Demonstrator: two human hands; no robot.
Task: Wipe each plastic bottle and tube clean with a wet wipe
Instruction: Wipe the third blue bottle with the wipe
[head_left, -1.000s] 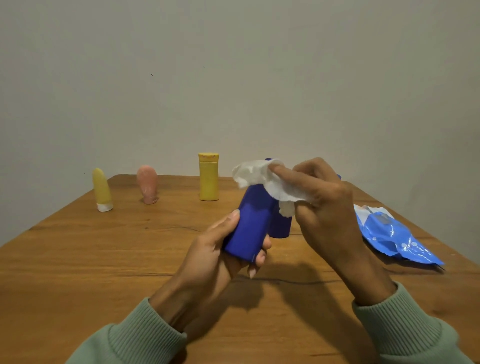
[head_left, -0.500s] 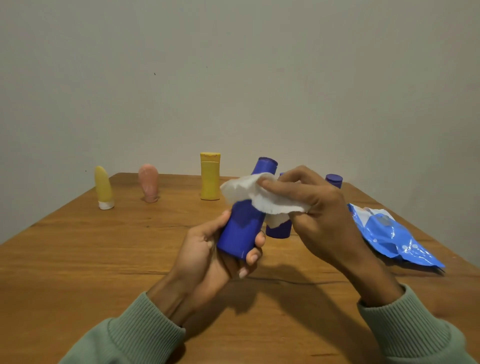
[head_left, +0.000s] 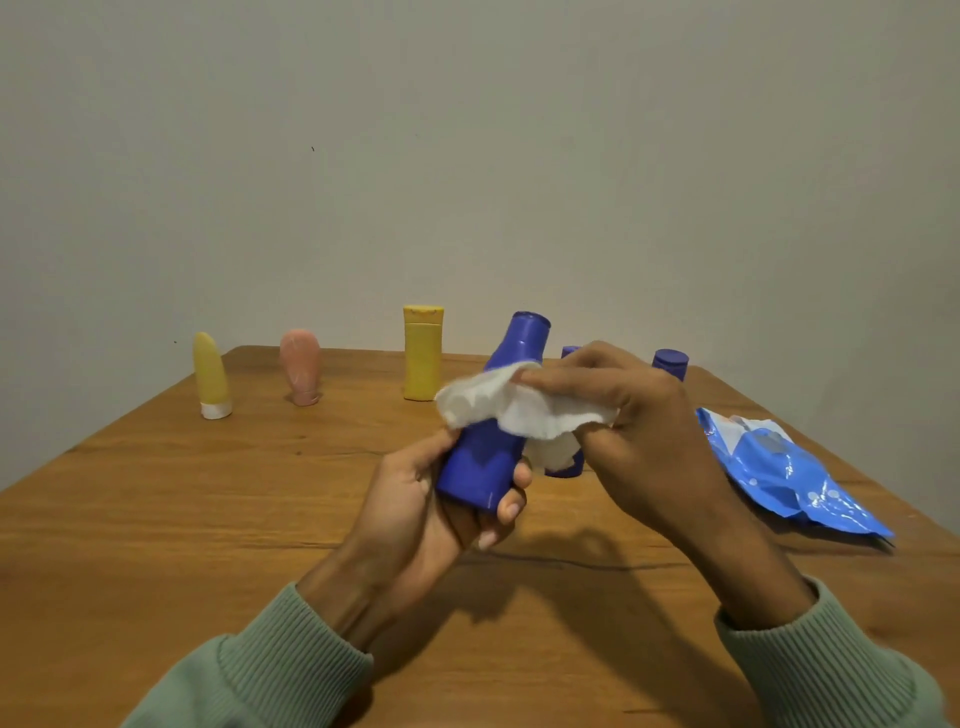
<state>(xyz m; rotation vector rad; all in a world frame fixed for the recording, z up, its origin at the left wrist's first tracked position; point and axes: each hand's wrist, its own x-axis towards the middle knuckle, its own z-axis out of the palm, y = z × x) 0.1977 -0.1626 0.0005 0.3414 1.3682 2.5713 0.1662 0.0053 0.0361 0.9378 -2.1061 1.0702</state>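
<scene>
My left hand (head_left: 415, 512) grips the base of a blue plastic bottle (head_left: 493, 452), tilted with its cap (head_left: 530, 325) pointing up and away. A white wet wipe (head_left: 519, 405) is draped across the bottle's middle, pinched in my right hand (head_left: 634, 415). Behind my hands stand two more blue bottles: one (head_left: 563, 470) mostly hidden by the wipe, another (head_left: 670, 361) showing only its cap. Further back stand a yellow bottle (head_left: 423, 353), a pink tube (head_left: 300, 373) and a yellow tube (head_left: 210, 375) on a white cap.
A blue wet-wipe packet (head_left: 779, 467) lies on the wooden table (head_left: 156, 519) at the right, near the edge. A plain wall rises just behind the table's far edge.
The wipe has slid down from the bottle's cap to its middle, uncovering the cap. My left hand has kept hold of the base and tilted the bottle more upright.
</scene>
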